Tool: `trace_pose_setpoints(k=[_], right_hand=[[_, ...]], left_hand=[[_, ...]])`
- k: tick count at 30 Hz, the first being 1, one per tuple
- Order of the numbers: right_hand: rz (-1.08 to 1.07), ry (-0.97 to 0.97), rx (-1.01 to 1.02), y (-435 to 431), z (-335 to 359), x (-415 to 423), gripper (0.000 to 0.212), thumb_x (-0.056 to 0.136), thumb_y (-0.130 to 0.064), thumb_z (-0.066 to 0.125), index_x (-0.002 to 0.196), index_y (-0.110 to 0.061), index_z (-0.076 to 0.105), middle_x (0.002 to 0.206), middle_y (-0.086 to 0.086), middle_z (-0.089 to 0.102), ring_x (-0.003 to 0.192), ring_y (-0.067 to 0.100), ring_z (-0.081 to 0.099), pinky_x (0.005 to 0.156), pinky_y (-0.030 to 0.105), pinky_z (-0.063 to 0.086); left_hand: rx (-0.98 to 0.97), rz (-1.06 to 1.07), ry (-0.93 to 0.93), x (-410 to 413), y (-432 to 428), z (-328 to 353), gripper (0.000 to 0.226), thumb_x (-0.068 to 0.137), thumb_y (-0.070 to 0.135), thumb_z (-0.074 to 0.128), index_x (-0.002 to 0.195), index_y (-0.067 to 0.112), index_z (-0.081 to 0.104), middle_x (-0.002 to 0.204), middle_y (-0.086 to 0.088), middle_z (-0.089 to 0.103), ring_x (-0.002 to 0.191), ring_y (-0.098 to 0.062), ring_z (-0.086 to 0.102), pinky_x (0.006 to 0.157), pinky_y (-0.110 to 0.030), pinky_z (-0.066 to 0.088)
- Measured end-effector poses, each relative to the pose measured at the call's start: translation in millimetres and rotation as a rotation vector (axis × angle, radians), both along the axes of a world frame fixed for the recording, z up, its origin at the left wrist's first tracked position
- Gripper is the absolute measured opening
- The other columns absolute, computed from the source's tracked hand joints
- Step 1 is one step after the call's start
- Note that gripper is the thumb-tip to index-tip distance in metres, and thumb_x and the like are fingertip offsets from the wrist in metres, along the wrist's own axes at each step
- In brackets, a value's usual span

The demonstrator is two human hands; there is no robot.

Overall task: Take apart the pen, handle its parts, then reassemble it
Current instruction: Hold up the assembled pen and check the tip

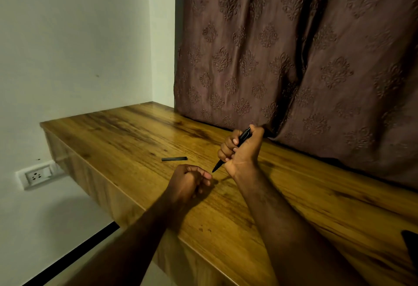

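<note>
I see the right hand (243, 150) raised just above the table (126, 132), near its far edge where the brown patterned curtain (294, 59) hangs. Its fingers are wrapped tight around a black pen (243, 136). The pen is tilted, its upper end sticking out by the thumb and its pointed tip aimed down at the left hand (188, 180).

The left hand rests on the table closer to the near edge, its fingers curled in and the thumb against the fingertips. From here I cannot tell whether it pinches a small part or nothing at all.

A short black pen piece (174, 159) lies flat on the wood just beyond the left hand, apart from both hands.

A wall socket (37, 176) sits on the white wall below the table's left end.
</note>
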State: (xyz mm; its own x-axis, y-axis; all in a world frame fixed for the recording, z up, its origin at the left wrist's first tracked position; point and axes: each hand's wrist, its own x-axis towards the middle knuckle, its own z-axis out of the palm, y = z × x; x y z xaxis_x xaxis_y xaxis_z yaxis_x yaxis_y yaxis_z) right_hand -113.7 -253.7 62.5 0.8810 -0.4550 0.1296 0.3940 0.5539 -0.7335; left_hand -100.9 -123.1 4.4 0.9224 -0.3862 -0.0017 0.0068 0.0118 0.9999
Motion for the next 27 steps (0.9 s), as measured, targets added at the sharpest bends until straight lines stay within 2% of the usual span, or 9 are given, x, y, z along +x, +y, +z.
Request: trace_pose_setpoints(k=[11, 15, 19, 22, 27], right_hand=[[-0.016, 0.028, 0.004, 1.2, -1.0, 0.3, 0.056, 0.087, -0.057, 0.031, 0.049, -0.015, 0.033, 0.039, -0.003, 0.019, 0.036, 0.013, 0.010, 0.046, 0.021, 0.009], [-0.021, 0.033, -0.009, 1.3, -0.8, -0.1, 0.053, 0.086, -0.053, 0.032, 0.048, -0.016, 0.032, 0.038, -0.003, 0.019, 0.035, 0.013, 0.010, 0.046, 0.021, 0.009], [-0.035, 0.022, -0.009, 1.2, 0.4, -1.1, 0.059, 0.089, -0.058, 0.031, 0.048, -0.015, 0.033, 0.038, -0.003, 0.020, 0.034, 0.013, 0.011, 0.046, 0.022, 0.008], [-0.030, 0.032, -0.015, 0.9, 0.9, -1.2, 0.054, 0.087, -0.053, 0.033, 0.048, -0.016, 0.032, 0.037, -0.003, 0.019, 0.034, 0.014, 0.010, 0.046, 0.022, 0.008], [-0.031, 0.015, -0.012, 2.4, 1.3, -0.8, 0.056, 0.087, -0.056, 0.031, 0.048, -0.015, 0.033, 0.038, -0.003, 0.020, 0.034, 0.013, 0.011, 0.044, 0.019, 0.010]], left_hand=[[0.016, -0.024, -0.033, 7.0, 1.8, -5.0, 0.031, 0.080, -0.010, 0.037, 0.082, -0.005, 0.067, 0.062, -0.008, 0.066, 0.044, -0.013, 0.049, 0.041, -0.019, 0.033], [0.001, -0.019, -0.025, 7.1, 1.5, -4.7, 0.032, 0.078, -0.011, 0.036, 0.079, -0.004, 0.067, 0.061, -0.009, 0.065, 0.042, -0.012, 0.049, 0.040, -0.018, 0.033], [-0.014, -0.020, -0.025, 6.6, 1.2, -4.8, 0.030, 0.081, -0.011, 0.037, 0.080, -0.007, 0.066, 0.062, -0.011, 0.064, 0.042, -0.012, 0.049, 0.039, -0.018, 0.033], [-0.004, -0.013, -0.053, 7.0, 1.5, -6.0, 0.031, 0.080, -0.012, 0.036, 0.081, -0.008, 0.066, 0.064, -0.013, 0.063, 0.042, -0.012, 0.049, 0.039, -0.018, 0.033], [-0.024, -0.015, -0.023, 9.8, 0.9, -9.2, 0.032, 0.078, -0.012, 0.036, 0.077, -0.005, 0.067, 0.064, -0.014, 0.064, 0.043, -0.014, 0.049, 0.043, -0.021, 0.033]])
